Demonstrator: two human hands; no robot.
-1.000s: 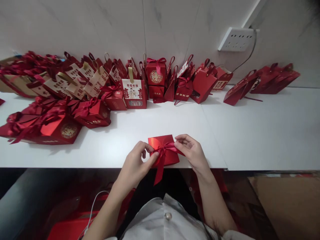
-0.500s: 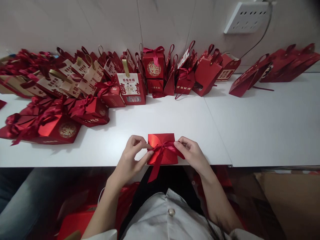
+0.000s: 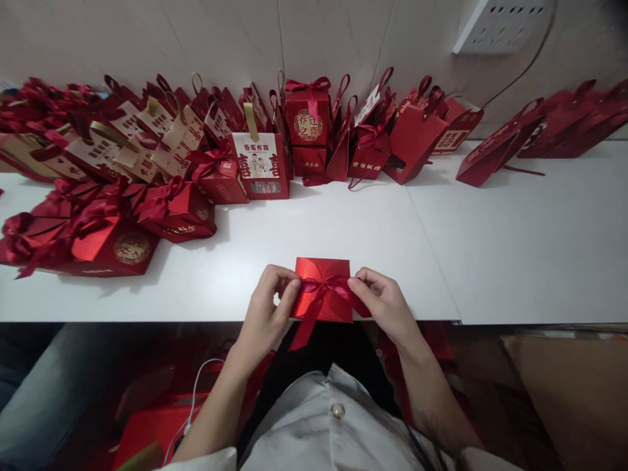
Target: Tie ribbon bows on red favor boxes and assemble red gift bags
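A small red box [image 3: 308, 267] sits at the table's front edge, between my two hands. Across its top lies a dark red ribbon [image 3: 324, 286] tied in a bow, one tail hanging past the edge toward me. My left hand [image 3: 275, 297] pinches the bow's left loop between thumb and forefinger. On the right side my right hand [image 3: 377, 297] has its fingertips closed on the other loop.
Ribboned red boxes [image 3: 122, 245] stand at the left of the white table [image 3: 304, 226]. Red gift bags and boxes [image 3: 265, 167] line the wall. A power strip [image 3: 500, 26] hangs at the upper right. Someone's leg [image 3: 63, 392] shows at the lower left.
My left thumb and forefinger have closed together on the left loop, and the bow is spread more evenly. The view has shifted slightly.
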